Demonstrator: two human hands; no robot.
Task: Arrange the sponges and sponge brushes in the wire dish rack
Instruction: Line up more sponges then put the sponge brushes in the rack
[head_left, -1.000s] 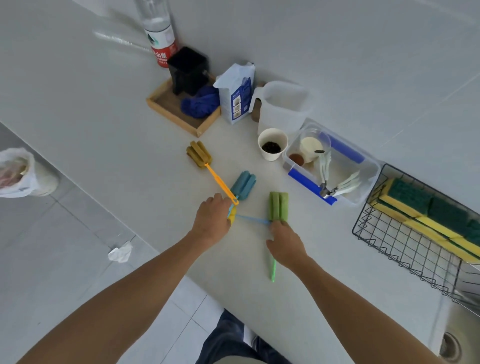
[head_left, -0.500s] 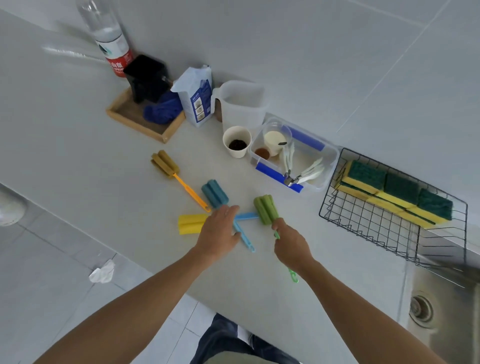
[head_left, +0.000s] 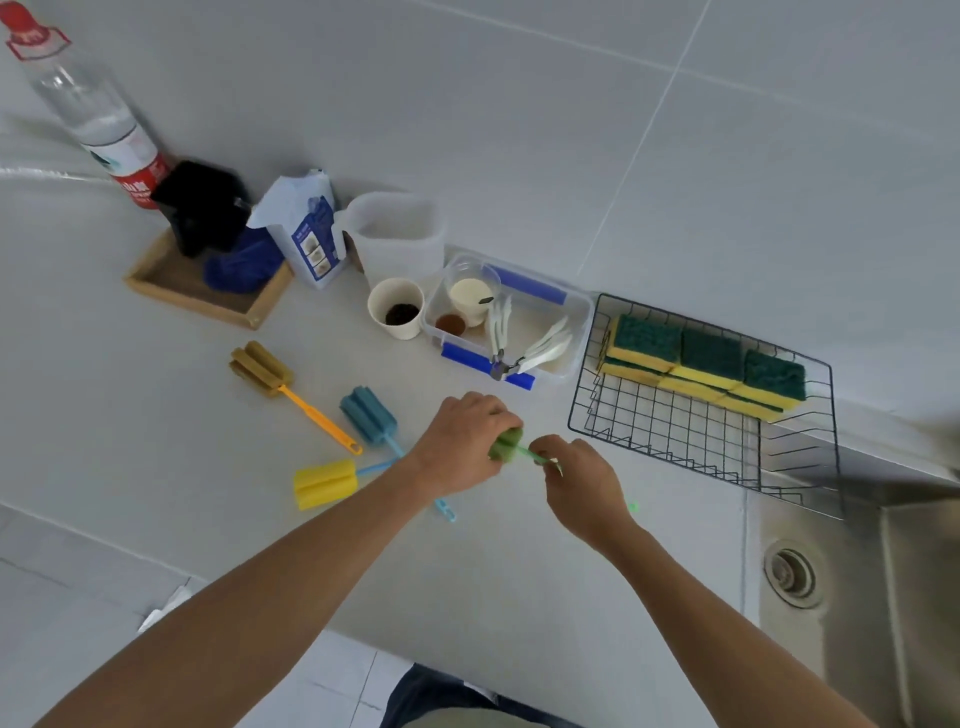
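A: Where's the green brush (head_left: 506, 446)?

B: Up off the counter (head_left: 156, 415), btw both hands. Left hand (head_left: 457, 441) is wrapped round the green sponge head. Right hand (head_left: 582, 480) pinches the thin green handle.

A: And the others?

B: Three still lie on the counter, just left of the hands. Yellow brush (head_left: 324, 484), blue brush (head_left: 369, 415), and the brown brush (head_left: 262, 368) w/ the orange handle. The blue and yellow handles cross each other and go under the left arm.

A: The rack?

B: Wire rack (head_left: 675, 431) sits to the right, near the hands, partly over the sink (head_left: 857, 597). Green-and-yellow sponges (head_left: 706, 371) are lined up along its back side. The front part is bare wire.

A: What could go wrong?

B: I think the handle is skinny, so it could poke thru the wire gaps and the brush may tip or drop into the sink. Also the left arm is right over the crossed handles, so a quick swing could knock them. The plastic box (head_left: 519, 322) and paper cup (head_left: 397, 309) are close too, so a wide move might bump them.
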